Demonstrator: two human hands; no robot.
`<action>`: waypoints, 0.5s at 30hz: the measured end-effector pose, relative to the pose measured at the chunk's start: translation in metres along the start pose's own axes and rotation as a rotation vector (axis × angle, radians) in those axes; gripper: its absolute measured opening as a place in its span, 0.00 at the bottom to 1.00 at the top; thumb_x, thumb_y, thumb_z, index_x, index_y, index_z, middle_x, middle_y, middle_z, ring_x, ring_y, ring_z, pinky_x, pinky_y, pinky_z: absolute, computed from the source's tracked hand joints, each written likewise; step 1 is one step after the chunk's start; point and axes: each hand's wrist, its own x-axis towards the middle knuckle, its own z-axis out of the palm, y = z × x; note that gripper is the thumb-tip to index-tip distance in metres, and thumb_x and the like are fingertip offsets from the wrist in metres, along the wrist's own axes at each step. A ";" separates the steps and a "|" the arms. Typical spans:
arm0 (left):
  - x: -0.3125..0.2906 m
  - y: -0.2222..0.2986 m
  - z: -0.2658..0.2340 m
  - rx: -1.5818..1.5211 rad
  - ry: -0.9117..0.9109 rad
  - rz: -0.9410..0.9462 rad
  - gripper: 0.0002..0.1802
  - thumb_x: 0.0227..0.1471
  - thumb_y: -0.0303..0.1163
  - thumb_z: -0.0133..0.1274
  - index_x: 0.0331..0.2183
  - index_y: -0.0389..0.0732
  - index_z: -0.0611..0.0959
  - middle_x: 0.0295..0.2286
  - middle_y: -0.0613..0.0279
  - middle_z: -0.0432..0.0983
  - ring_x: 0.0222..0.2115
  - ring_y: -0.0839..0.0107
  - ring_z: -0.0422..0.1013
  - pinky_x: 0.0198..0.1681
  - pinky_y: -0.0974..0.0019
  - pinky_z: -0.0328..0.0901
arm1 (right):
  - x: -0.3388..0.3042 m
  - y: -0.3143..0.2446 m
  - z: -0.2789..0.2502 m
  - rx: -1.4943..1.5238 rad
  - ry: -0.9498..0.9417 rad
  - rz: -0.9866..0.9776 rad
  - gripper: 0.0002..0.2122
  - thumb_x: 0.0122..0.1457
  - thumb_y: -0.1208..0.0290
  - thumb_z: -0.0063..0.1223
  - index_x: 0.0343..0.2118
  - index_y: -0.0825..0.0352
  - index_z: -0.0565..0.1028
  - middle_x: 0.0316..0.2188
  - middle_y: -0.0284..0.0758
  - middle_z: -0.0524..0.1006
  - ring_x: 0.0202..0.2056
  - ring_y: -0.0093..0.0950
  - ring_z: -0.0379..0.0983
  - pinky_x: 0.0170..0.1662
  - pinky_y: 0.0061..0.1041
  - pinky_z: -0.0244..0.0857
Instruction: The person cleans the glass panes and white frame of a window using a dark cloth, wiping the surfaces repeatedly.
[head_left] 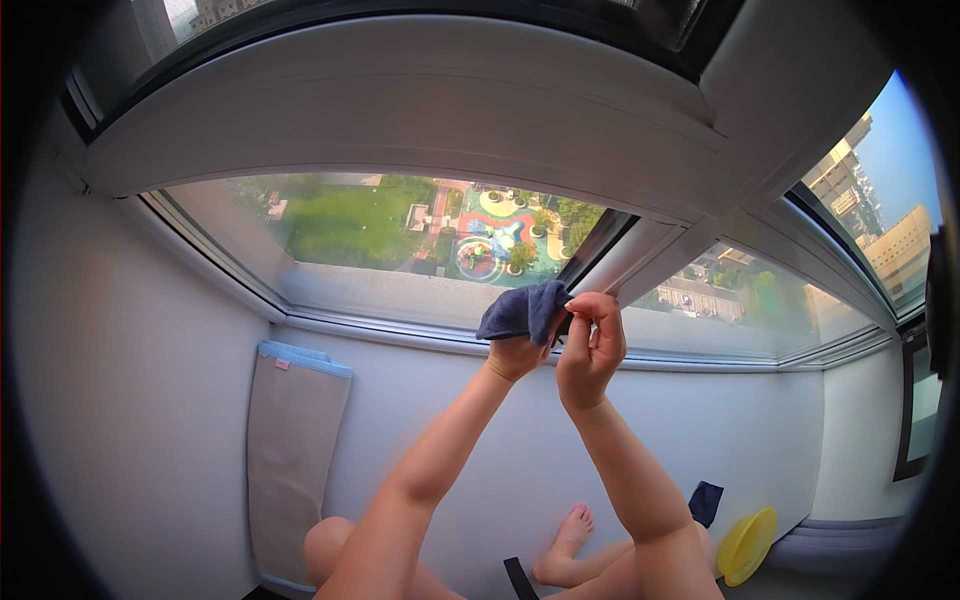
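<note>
At the frame's centre, a dark blue cloth (525,312) is draped over the left hand (520,354), whose grip cannot be told, its edge apparently pinched by the right hand (592,345); it could be dropped if that pinch is loosened.

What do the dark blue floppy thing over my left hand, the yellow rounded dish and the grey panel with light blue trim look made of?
Dark blue floppy piece: probably matte fabric; it drapes and creases.
Yellow rounded dish: likely smooth plastic, from its even, bright colour and stiff shape.
Grey panel with light blue trim: perhaps matte fabric, since its edge waves softly; fibre unclear.
</note>
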 end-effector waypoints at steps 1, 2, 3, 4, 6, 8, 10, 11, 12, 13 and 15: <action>0.023 0.006 -0.018 0.098 -0.046 0.068 0.17 0.42 0.29 0.53 0.39 0.46 0.77 0.34 0.59 0.73 0.34 0.57 0.69 0.36 0.60 0.64 | 0.003 -0.004 0.007 -0.101 0.031 -0.032 0.09 0.45 0.88 0.40 0.26 0.68 0.70 0.26 0.35 0.72 0.32 0.32 0.68 0.38 0.25 0.62; 0.037 0.004 -0.028 0.210 0.026 0.237 0.23 0.41 0.28 0.51 0.44 0.48 0.75 0.37 0.62 0.72 0.37 0.58 0.69 0.39 0.59 0.63 | 0.005 -0.010 0.013 -0.199 0.060 -0.068 0.09 0.45 0.88 0.40 0.26 0.67 0.70 0.26 0.35 0.72 0.33 0.32 0.67 0.39 0.26 0.61; 0.048 0.001 -0.044 0.246 0.001 0.288 0.24 0.42 0.30 0.50 0.46 0.49 0.75 0.39 0.60 0.72 0.38 0.56 0.68 0.41 0.57 0.62 | 0.002 -0.015 0.018 -0.202 0.107 -0.046 0.08 0.45 0.87 0.41 0.26 0.67 0.70 0.27 0.34 0.72 0.34 0.32 0.67 0.39 0.26 0.60; 0.058 -0.006 -0.065 0.291 -0.024 0.342 0.25 0.43 0.31 0.49 0.48 0.50 0.74 0.40 0.57 0.71 0.40 0.54 0.68 0.43 0.56 0.62 | 0.002 -0.011 0.027 -0.084 0.064 -0.152 0.09 0.45 0.87 0.43 0.28 0.66 0.70 0.28 0.34 0.72 0.34 0.32 0.67 0.40 0.27 0.61; 0.057 -0.038 -0.103 0.412 0.141 0.304 0.25 0.46 0.34 0.44 0.49 0.44 0.73 0.44 0.49 0.68 0.45 0.47 0.64 0.49 0.51 0.57 | -0.002 -0.017 0.037 -0.159 -0.124 -0.461 0.10 0.44 0.86 0.43 0.29 0.66 0.70 0.30 0.35 0.72 0.34 0.33 0.67 0.40 0.27 0.62; 0.048 -0.081 -0.137 0.492 0.428 0.212 0.26 0.50 0.36 0.39 0.50 0.36 0.70 0.48 0.43 0.63 0.48 0.44 0.61 0.54 0.47 0.50 | -0.015 -0.016 0.052 -0.119 -0.191 -0.443 0.11 0.43 0.87 0.43 0.29 0.66 0.70 0.31 0.35 0.72 0.35 0.33 0.67 0.41 0.28 0.62; 0.039 -0.115 -0.168 0.551 0.556 0.147 0.29 0.53 0.37 0.35 0.52 0.29 0.62 0.52 0.42 0.57 0.52 0.47 0.57 0.57 0.50 0.47 | -0.025 -0.013 0.061 -0.136 -0.200 -0.336 0.11 0.43 0.87 0.42 0.30 0.66 0.70 0.31 0.36 0.72 0.36 0.34 0.66 0.41 0.28 0.62; 0.016 -0.154 -0.188 0.409 0.596 -0.001 0.27 0.54 0.36 0.33 0.51 0.29 0.63 0.49 0.44 0.61 0.48 0.50 0.60 0.55 0.55 0.50 | -0.029 -0.021 0.072 -0.092 -0.209 -0.346 0.11 0.43 0.87 0.42 0.30 0.66 0.70 0.31 0.36 0.72 0.36 0.34 0.66 0.41 0.28 0.62; -0.002 -0.184 -0.205 0.261 0.634 -0.148 0.25 0.55 0.35 0.31 0.49 0.28 0.63 0.45 0.45 0.65 0.45 0.54 0.64 0.53 0.61 0.53 | -0.032 -0.028 0.082 -0.065 -0.208 -0.325 0.11 0.43 0.87 0.42 0.30 0.66 0.70 0.31 0.36 0.72 0.36 0.34 0.66 0.41 0.28 0.62; 0.012 -0.157 -0.169 0.116 0.751 -0.246 0.23 0.56 0.37 0.32 0.46 0.28 0.65 0.43 0.49 0.64 0.44 0.61 0.63 0.53 0.66 0.52 | -0.028 -0.018 0.072 -0.124 -0.203 -0.302 0.11 0.44 0.88 0.42 0.30 0.66 0.70 0.31 0.36 0.72 0.36 0.33 0.66 0.40 0.28 0.61; 0.023 -0.150 -0.162 0.142 0.835 -0.279 0.25 0.56 0.38 0.33 0.50 0.29 0.62 0.47 0.47 0.60 0.48 0.60 0.59 0.55 0.65 0.49 | -0.024 -0.026 0.081 -0.103 -0.190 -0.309 0.11 0.44 0.88 0.41 0.30 0.66 0.70 0.31 0.36 0.72 0.36 0.33 0.66 0.40 0.28 0.61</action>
